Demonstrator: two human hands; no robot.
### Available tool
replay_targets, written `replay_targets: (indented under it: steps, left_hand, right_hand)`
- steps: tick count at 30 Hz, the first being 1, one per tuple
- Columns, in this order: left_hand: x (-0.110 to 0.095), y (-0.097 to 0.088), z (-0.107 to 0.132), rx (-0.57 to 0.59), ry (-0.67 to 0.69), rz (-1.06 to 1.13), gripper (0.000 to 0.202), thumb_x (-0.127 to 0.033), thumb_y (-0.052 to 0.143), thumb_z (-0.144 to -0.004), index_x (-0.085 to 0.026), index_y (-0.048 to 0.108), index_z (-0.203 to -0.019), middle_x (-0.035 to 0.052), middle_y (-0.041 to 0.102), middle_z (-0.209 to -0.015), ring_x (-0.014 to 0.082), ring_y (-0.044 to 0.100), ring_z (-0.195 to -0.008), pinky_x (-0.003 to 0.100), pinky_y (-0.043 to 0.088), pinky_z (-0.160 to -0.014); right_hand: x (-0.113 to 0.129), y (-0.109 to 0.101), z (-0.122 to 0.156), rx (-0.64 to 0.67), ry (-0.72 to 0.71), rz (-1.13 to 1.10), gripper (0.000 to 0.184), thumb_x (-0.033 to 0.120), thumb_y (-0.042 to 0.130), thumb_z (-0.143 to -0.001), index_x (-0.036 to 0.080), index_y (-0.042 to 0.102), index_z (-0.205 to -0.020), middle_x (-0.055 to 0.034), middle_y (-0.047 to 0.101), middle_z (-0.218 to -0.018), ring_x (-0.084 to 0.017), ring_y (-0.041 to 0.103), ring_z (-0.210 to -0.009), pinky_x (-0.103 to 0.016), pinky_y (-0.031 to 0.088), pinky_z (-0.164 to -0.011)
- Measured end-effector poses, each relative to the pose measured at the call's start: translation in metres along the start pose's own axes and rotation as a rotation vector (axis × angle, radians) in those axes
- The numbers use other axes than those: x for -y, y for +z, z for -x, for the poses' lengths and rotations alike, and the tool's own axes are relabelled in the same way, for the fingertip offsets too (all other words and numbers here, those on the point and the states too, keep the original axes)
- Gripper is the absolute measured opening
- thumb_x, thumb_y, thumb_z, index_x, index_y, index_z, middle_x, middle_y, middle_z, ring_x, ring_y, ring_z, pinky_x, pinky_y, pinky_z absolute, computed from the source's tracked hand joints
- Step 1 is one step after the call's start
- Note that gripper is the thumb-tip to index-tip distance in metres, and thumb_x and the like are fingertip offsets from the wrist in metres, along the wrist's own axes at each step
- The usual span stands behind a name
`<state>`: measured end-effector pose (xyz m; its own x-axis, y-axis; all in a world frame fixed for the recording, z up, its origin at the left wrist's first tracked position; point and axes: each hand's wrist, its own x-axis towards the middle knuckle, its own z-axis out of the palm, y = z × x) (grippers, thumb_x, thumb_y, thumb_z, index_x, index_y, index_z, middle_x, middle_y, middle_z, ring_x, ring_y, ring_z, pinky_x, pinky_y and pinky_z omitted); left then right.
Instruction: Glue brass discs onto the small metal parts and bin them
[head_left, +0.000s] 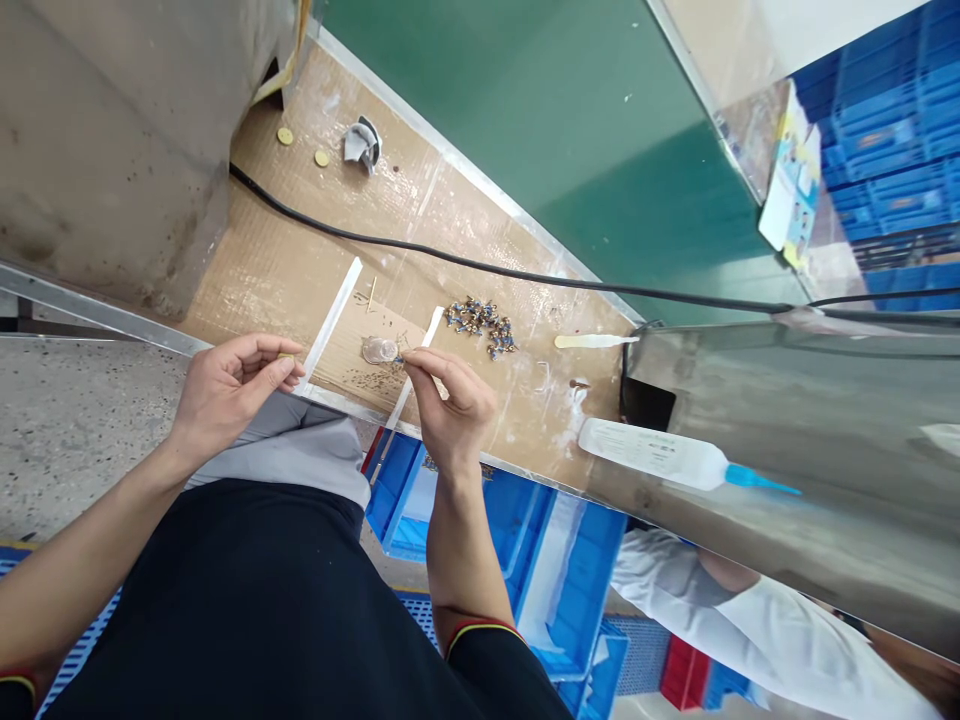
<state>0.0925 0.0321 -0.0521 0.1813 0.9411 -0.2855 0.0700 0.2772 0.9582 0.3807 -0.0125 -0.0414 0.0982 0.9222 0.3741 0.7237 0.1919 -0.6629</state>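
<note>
Blue-tipped piece [398,358], single, pinched between thumb and forefinger of the right hand [450,405], its tip touching the rim of a clear round disc [379,350]; I cannot tell whether the disc is held or resting. Left hand [238,388], at 9 o'clock from the right: fingers closed on a small brass piece [283,355], mostly hidden, and apparently raised to keep it near the work. Brass-and-blue fittings [480,328], a loose heap at 1 o'clock on a cardboard sheet [255,260], seemingly left within easy reach. White squeeze bottle [652,455], blue nozzle, at 3 o'clock. Blue plastic crate [397,490], 6 o'clock, below the bench edge.
</note>
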Motion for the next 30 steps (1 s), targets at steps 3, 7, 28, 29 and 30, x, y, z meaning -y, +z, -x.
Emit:
replay_targets:
  steps: [3, 7, 28, 29, 30]
  left_hand:
    - [-0.0003, 0.0002, -0.0001, -0.004, -0.007, -0.011, 0.023, -0.040, 0.089, -0.104, -0.021, 0.091, -0.117, 0.0059, 0.091, -0.099, 0.0199, 0.088, -0.087, 0.030, 0.076, -0.087]
    - [-0.0010, -0.0005, -0.0003, 0.003, -0.012, -0.015, 0.026, -0.043, 0.090, -0.103, -0.021, 0.091, -0.117, 0.0062, 0.092, -0.099, 0.0204, 0.088, -0.087, 0.031, 0.076, -0.087]
    - [-0.0004, -0.0007, -0.0003, 0.006, -0.024, -0.009, 0.023, -0.039, 0.088, -0.104, -0.020, 0.091, -0.117, 0.0063, 0.091, -0.099, 0.0192, 0.088, -0.088, 0.029, 0.076, -0.089]
    - [-0.0005, -0.0006, -0.0003, 0.005, -0.024, -0.010, 0.023, -0.040, 0.088, -0.104, -0.021, 0.091, -0.117, 0.0064, 0.091, -0.099, 0.0193, 0.088, -0.088, 0.029, 0.076, -0.088]
    - [-0.0005, -0.0006, -0.0002, 0.004, -0.025, -0.011, 0.023, -0.040, 0.088, -0.104, -0.021, 0.091, -0.117, 0.0065, 0.091, -0.100, 0.0195, 0.088, -0.088, 0.029, 0.076, -0.088]
  right_hand:
    - [0.0019, -0.0012, -0.0010, 0.030, -0.017, 0.009, 0.017, 0.021, 0.077, -0.113, 0.031, 0.091, -0.116, -0.0034, 0.093, -0.115, -0.023, 0.090, -0.108, -0.038, 0.075, -0.098]
    - [0.0032, -0.0042, -0.0020, 0.030, -0.035, 0.000, 0.018, 0.018, 0.078, -0.112, 0.030, 0.090, -0.117, -0.0035, 0.092, -0.114, -0.021, 0.089, -0.108, -0.036, 0.073, -0.098]
    - [0.0026, -0.0036, -0.0041, -0.029, -0.072, 0.096, 0.016, 0.023, 0.074, -0.115, 0.029, 0.089, -0.115, -0.0055, 0.092, -0.113, -0.023, 0.090, -0.106, -0.039, 0.075, -0.097]
    - [0.0026, -0.0028, -0.0041, -0.023, -0.081, 0.104, 0.017, 0.022, 0.074, -0.115, 0.029, 0.090, -0.116, -0.0059, 0.092, -0.113, -0.023, 0.090, -0.107, -0.039, 0.075, -0.096]
    - [0.0025, -0.0022, -0.0039, -0.010, -0.087, 0.115, 0.018, 0.022, 0.073, -0.116, 0.029, 0.090, -0.116, -0.0063, 0.092, -0.114, -0.023, 0.090, -0.107, -0.039, 0.075, -0.096]
